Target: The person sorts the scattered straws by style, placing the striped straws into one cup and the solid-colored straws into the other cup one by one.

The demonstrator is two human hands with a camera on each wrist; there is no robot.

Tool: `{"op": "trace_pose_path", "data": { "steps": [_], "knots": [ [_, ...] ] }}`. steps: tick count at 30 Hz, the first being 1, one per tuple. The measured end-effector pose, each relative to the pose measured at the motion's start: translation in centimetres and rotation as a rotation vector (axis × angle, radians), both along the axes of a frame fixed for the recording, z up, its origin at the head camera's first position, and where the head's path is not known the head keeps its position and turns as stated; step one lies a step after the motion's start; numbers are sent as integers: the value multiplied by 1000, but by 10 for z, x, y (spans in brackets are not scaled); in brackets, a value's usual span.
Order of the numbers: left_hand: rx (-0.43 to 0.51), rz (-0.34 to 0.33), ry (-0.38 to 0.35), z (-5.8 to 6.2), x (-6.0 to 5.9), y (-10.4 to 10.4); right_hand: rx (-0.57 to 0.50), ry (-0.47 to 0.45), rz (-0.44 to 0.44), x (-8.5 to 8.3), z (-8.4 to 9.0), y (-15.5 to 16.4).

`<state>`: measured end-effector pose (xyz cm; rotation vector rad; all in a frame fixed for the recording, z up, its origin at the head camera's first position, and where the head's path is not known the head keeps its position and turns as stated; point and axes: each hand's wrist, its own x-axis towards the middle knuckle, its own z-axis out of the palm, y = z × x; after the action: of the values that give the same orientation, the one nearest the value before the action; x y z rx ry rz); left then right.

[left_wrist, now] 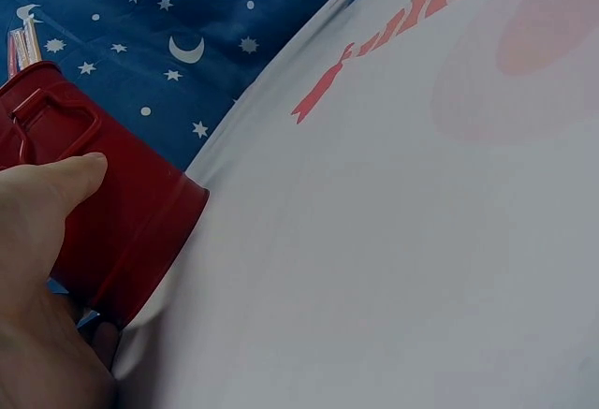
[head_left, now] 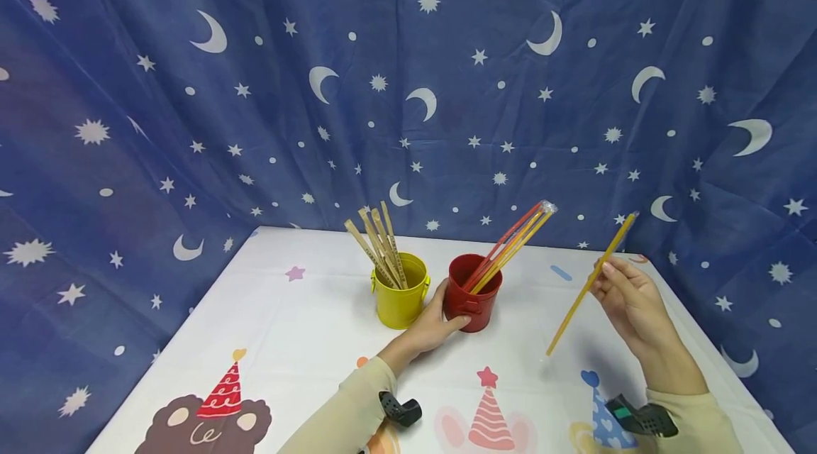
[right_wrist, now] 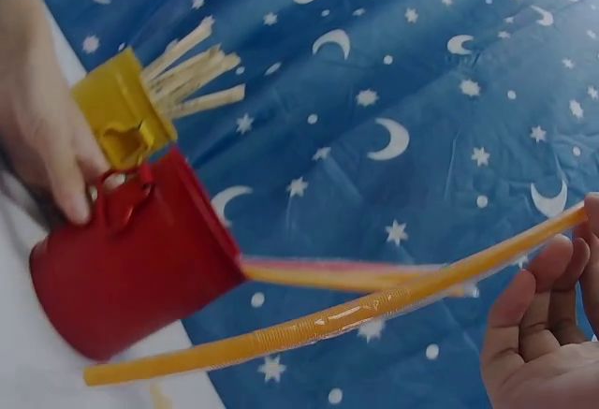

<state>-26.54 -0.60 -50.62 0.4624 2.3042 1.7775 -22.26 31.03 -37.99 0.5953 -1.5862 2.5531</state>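
The work in hand looks like sorting long sticks into two small buckets, and this moment sits mid-carry: the right hand (head_left: 628, 305) pinches a single yellow straw (head_left: 590, 284) near its upper part between thumb and fingertips, the other fingers loosely curled, holding it slanted in the air to the right of the red bucket (head_left: 474, 294), well clear of the tabletop (head_left: 306, 326). The left hand (head_left: 430, 326) wraps the red bucket's near side, thumb against its wall beside the little handle, steadying it where it stands. By my judgement the next move calls for tipping the straw's lower end towards the red bucket's mouth and sliding it in among the wrapped red and yellow straws (head_left: 510, 245) leaning out of it, without knocking the bucket over. The straw is thin, glossy plastic in a clear sleeve and bows a little; both buckets are smooth painted metal, cylindrical. The yellow bucket (head_left: 400, 294), just beside the red one, holds flat pale wooden sticks (head_left: 378, 245) with printed marks. The tabletop wears a white cloth with party-hat prints.
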Motion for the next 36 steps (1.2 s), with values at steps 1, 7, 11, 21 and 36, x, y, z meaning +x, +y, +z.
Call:
{"op": "trace_pose_path", "data": {
  "steps": [1,7,11,21,36],
  "knots": [
    [0,0,-3,0,0,0,-10,-2,-3,-1,3,-2],
    [1,-6,-7,1,1,0,-142,28,65,-8,18,-22],
    [0,-6,-6,0,1,0,-248,54,125,-13,26,-39],
    [1,-6,-1,-1,1,1,-488,101,56,-18,23,-57],
    [4,-19,-9,1,0,-1,-569,49,-116,-34,9,-61]
  ]
}}
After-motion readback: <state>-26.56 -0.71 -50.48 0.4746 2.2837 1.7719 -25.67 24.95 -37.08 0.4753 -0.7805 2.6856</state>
